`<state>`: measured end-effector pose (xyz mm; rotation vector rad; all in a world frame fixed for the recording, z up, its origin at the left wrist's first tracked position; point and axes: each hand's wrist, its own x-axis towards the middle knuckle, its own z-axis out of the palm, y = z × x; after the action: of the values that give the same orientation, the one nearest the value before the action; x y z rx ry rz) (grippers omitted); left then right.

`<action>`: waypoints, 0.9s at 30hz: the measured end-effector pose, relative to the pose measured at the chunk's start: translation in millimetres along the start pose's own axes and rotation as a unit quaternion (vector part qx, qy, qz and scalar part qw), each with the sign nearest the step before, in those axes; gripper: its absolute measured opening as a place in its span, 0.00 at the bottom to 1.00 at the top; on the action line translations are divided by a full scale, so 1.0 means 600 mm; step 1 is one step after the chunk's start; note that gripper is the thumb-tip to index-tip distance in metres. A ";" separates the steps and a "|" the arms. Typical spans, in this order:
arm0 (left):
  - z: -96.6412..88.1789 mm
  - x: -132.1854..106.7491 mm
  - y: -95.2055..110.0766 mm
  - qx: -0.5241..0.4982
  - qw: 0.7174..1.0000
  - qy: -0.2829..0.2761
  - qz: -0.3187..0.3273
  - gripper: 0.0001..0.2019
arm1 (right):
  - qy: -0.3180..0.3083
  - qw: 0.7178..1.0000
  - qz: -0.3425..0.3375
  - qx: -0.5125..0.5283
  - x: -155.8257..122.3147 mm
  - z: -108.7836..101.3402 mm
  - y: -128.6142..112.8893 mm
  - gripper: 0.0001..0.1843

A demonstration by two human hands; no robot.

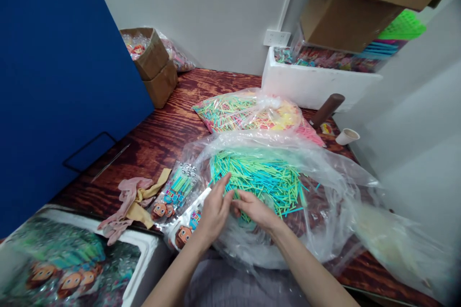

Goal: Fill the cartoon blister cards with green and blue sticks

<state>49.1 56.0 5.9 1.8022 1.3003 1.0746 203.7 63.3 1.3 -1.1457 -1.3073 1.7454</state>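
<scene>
Fingers of left hand and right hand are bent over the stick pile, grip unclear; picking-out is maybe being done, with neat lining-up needed next.

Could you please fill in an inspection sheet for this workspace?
Surface: wood-patterned table, dark red and brown.
Job's things: green and blue sticks in an opened clear plastic bag; a stick-filled printed packet lies to the left.
Clutter: pink and yellow gloves, by their look; a paper cup and brown cylinder at the far right.
Hands: left hand and right hand close together over the sticks; their grip is partly hidden.
Cables: nothing seen loose; wall socket at the back.
Surroundings: blue panel at left; white foam box at back right; cardboard box at back left.
</scene>
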 end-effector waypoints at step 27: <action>-0.045 -0.089 -0.096 0.225 0.966 0.125 -0.004 0.04 | 0.132 0.974 -0.123 -0.134 -0.027 0.036 0.072 0.09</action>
<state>-8.1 22.5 -44.6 2.0261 1.8195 1.0906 189.6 28.9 -33.7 -1.2531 -1.4758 1.2188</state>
